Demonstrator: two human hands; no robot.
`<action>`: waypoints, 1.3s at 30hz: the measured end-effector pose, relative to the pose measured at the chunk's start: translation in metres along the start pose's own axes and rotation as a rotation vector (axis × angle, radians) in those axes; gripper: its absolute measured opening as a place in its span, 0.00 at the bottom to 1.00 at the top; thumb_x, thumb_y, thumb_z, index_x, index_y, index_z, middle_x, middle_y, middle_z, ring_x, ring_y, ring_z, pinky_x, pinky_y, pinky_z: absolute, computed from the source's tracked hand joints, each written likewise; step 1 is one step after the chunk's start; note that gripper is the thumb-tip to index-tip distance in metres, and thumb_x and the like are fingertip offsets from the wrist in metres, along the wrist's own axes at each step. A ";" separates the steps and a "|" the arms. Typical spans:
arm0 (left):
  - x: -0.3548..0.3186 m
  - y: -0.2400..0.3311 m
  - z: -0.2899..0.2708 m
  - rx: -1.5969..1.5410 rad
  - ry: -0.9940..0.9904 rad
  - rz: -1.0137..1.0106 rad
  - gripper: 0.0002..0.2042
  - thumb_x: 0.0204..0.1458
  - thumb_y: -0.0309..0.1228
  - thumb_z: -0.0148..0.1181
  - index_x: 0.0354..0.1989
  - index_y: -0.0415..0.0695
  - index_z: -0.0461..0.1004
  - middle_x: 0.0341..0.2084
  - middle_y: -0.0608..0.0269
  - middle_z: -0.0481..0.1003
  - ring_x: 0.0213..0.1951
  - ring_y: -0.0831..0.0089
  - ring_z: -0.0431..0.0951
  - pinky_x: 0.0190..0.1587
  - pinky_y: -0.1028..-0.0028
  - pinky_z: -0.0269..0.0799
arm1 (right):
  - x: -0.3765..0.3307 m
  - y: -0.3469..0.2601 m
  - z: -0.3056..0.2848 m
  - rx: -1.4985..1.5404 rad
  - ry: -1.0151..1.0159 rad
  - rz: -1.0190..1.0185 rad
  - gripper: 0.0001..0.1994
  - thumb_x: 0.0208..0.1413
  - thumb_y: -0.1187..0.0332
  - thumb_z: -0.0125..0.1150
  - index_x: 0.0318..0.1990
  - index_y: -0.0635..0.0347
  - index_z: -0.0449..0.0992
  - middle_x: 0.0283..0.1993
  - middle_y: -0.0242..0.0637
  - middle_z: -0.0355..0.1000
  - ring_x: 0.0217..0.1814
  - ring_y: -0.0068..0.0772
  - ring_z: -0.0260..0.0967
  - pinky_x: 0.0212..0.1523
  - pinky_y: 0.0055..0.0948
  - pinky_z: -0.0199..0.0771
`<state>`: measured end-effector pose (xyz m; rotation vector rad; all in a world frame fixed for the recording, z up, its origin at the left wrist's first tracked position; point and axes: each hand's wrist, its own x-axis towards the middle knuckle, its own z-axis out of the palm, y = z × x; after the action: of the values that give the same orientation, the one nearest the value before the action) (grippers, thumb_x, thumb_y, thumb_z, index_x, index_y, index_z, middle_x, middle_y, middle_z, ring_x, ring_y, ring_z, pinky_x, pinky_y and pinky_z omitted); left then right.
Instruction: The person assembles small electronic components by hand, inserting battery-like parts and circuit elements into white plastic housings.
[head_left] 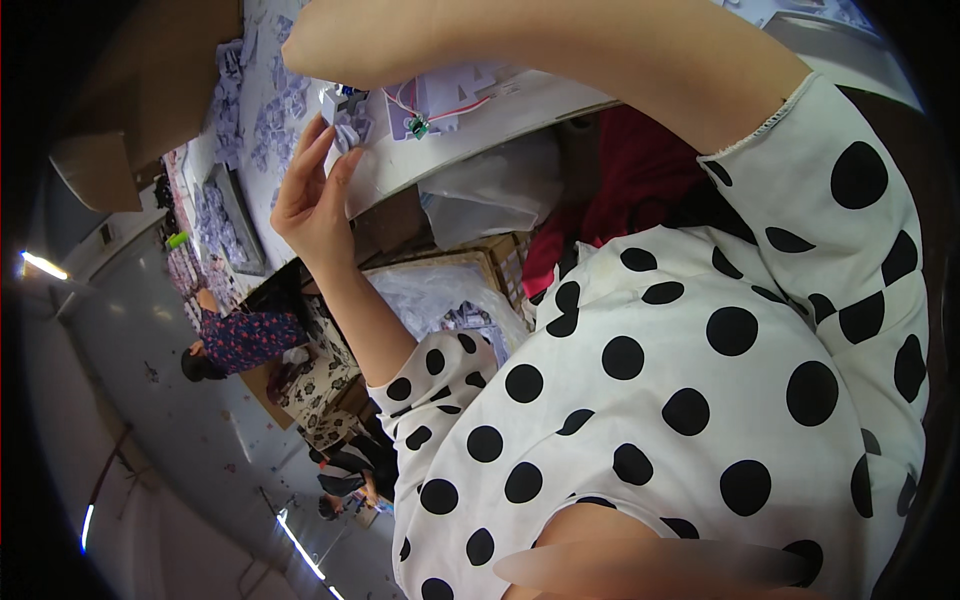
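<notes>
— What is the left hand (318,205) doing over there?

— Its thumb and forefinger are pinching a small pale lavender piece (346,125), as far as I'm seeing. The piece is sitting right at the fingertips, near the edge of the white table (385,165).

— And the right hand (325,50)?

— It's bending in just beyond those left fingertips, but its own fingers are hiding from me, so I can't tell whether they're gripping or hanging loose.

— There's a green circuit board (418,126) too.

— Yes, it's lying to the right of the left thumb, apart from it, and red and white wires (468,107) are trailing from around it, farther right of the fingers.

— How would you be handling this part?

— I'd be pressing lightly on the sides of the piece, leaving its upper end uncovered so the other hand is finding room. I'd also be leaving the wires slack; a careless wrist could be tugging them off the board.

— And the loose pale parts (282,130)?

— They're spreading out to the left, past the left fingertips. I'd be holding the work on this side, so nothing is getting mixed in.
</notes>
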<state>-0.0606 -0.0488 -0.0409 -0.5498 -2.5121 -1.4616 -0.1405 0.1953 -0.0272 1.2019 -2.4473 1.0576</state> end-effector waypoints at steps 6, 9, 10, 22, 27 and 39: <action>-0.003 0.008 0.002 -0.005 0.020 -0.039 0.16 0.49 0.12 0.69 0.48 0.31 0.80 0.57 0.42 0.76 0.60 0.58 0.76 0.64 0.63 0.72 | 0.002 0.000 0.004 0.003 -0.008 -0.019 0.07 0.43 0.75 0.63 0.28 0.71 0.82 0.27 0.58 0.77 0.33 0.55 0.80 0.35 0.46 0.79; -0.001 0.019 0.010 0.205 0.009 0.064 0.16 0.49 0.14 0.70 0.48 0.34 0.82 0.55 0.47 0.78 0.58 0.61 0.77 0.62 0.65 0.72 | 0.003 0.001 0.002 -0.014 -0.016 -0.045 0.07 0.43 0.75 0.63 0.28 0.71 0.82 0.27 0.58 0.77 0.33 0.55 0.80 0.35 0.46 0.79; 0.000 0.024 0.015 0.339 0.027 0.102 0.16 0.48 0.17 0.72 0.47 0.38 0.83 0.53 0.52 0.80 0.55 0.64 0.79 0.60 0.66 0.73 | 0.001 0.001 0.002 -0.050 -0.027 -0.032 0.07 0.43 0.75 0.63 0.28 0.71 0.82 0.27 0.57 0.78 0.33 0.55 0.80 0.35 0.45 0.79; -0.003 0.046 0.022 0.572 0.031 0.073 0.15 0.50 0.25 0.73 0.47 0.44 0.84 0.48 0.53 0.81 0.50 0.59 0.82 0.54 0.65 0.75 | -0.003 -0.006 -0.013 -0.053 -0.124 -0.004 0.06 0.44 0.76 0.61 0.27 0.72 0.81 0.27 0.58 0.76 0.33 0.55 0.80 0.35 0.44 0.78; 0.003 0.059 0.024 0.581 -0.015 0.045 0.13 0.51 0.26 0.72 0.46 0.44 0.84 0.48 0.52 0.81 0.49 0.57 0.81 0.53 0.64 0.75 | -0.007 0.000 -0.002 -0.001 0.033 -0.038 0.06 0.44 0.76 0.61 0.26 0.71 0.81 0.26 0.57 0.76 0.33 0.54 0.79 0.35 0.43 0.78; -0.011 0.035 0.037 0.370 0.133 0.109 0.11 0.54 0.22 0.68 0.46 0.43 0.84 0.48 0.50 0.79 0.48 0.59 0.82 0.50 0.67 0.79 | -0.014 -0.027 -0.013 -0.306 -0.017 -0.161 0.05 0.39 0.72 0.65 0.25 0.64 0.83 0.31 0.47 0.80 0.43 0.47 0.78 0.44 0.37 0.78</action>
<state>-0.0350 -0.0035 -0.0348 -0.4944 -2.5143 -0.9300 -0.1125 0.2019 -0.0113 1.2799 -2.3665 0.6045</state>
